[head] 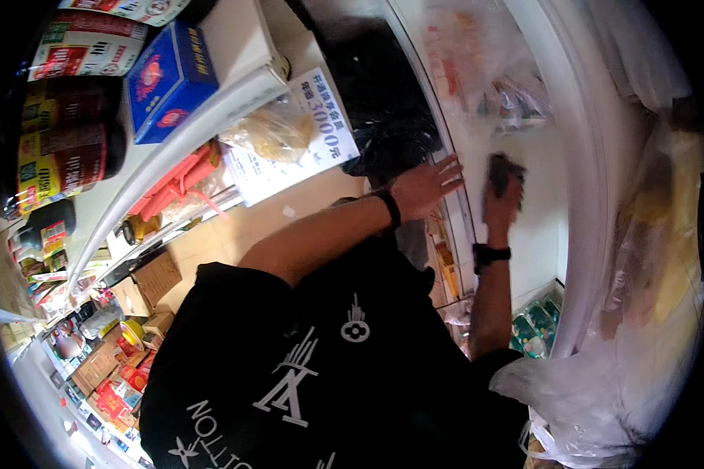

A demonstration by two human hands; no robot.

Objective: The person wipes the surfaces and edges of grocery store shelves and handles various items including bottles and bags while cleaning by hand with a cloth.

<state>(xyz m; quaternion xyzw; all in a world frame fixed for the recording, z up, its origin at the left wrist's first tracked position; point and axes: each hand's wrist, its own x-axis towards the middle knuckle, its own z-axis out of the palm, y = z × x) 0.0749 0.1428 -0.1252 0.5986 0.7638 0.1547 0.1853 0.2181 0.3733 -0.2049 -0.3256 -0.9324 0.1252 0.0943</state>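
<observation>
My left hand (pixel 425 189), a dark band on its wrist, lies with fingers apart at the metal-coloured edge (pixel 460 220) of a white shelf, beside a black plastic bag (pixel 387 99). Nothing shows in its grasp. Over the white shelf surface (pixel 537 176), my right hand (pixel 501 202) holds a small dark object (pixel 506 169), perhaps a cloth or sponge; motion blur hides what it is. A dark watch or band (pixel 491 253) circles that wrist. Clear plastic packaging (pixel 513 99) lies on the shelf beyond the right hand.
Dark labelled bottles (pixel 64 146) and a blue box (pixel 170 82) stand on a shelf at left. A printed sheet (pixel 328 117) lies under a clear bag (pixel 276 132). Green packages (pixel 537 328) sit lower right, near plastic sheeting (pixel 586 404). Cardboard boxes (pixel 155 278) stand farther left.
</observation>
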